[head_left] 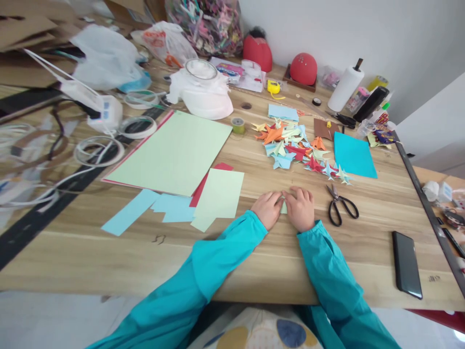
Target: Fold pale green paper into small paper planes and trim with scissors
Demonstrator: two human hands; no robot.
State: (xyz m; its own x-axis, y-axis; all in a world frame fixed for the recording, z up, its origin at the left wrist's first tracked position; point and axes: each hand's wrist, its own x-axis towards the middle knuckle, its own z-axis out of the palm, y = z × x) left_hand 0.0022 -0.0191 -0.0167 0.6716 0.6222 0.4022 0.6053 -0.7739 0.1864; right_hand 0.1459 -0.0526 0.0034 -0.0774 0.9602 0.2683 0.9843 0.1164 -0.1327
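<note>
The small piece of pale green paper (pixel 284 208) lies between your hands, low over the table (pixel 286 261) and mostly covered by your fingers. Its likeliest trouble is a crooked crease: if one hand pulls harder than the other, the edges could slip out of line. A piece this small could also crumple or tear if you press it unevenly. Swing your right elbow or wrist outward and you might knock the scissors (pixel 341 203), which lie near that hand with their handles towards you. Reaching forward carelessly could scatter the folded paper shapes (pixel 286 145) beyond your fingers.

Your left hand (pixel 268 209) and right hand (pixel 301 209) mirror each other, backs up, fingers curled inward and tips nearly meeting. Each grip is narrow, pinching the paper, though the exact finger contact is hidden. Your forearms angle inward from the table's near edge.
</note>
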